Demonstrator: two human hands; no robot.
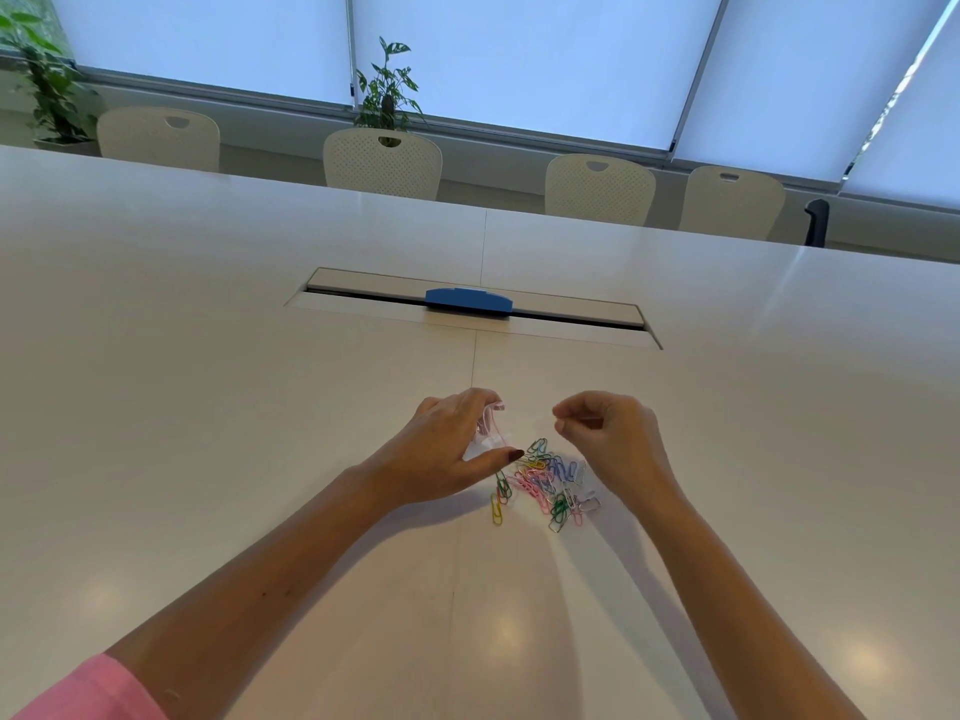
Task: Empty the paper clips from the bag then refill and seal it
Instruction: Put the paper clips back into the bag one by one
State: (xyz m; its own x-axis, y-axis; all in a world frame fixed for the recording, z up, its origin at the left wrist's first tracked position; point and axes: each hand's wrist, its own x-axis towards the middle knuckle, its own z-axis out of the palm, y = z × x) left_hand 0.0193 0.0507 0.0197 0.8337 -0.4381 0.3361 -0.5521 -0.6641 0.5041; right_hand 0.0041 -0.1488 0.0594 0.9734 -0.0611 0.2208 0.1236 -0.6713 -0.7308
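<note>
A pile of coloured paper clips (pixel 545 480) lies on the white table (pixel 260 407) between my hands. My left hand (pixel 447 449) holds the small clear plastic bag (pixel 485 433), with a few pink clips showing at its fingertips. To the right and slightly above the pile, my right hand (pixel 608 433) has its fingers curled together in a pinch. What the pinch holds is too small to tell; it may be a thin edge of the clear bag. Most of the bag is hidden behind my left fingers.
A cable slot with a grey lid (pixel 467 296) and a blue piece (pixel 467 301) runs across the table beyond my hands. Several cream chairs (pixel 382 163) line the far edge. Plants (pixel 387 85) stand by the windows.
</note>
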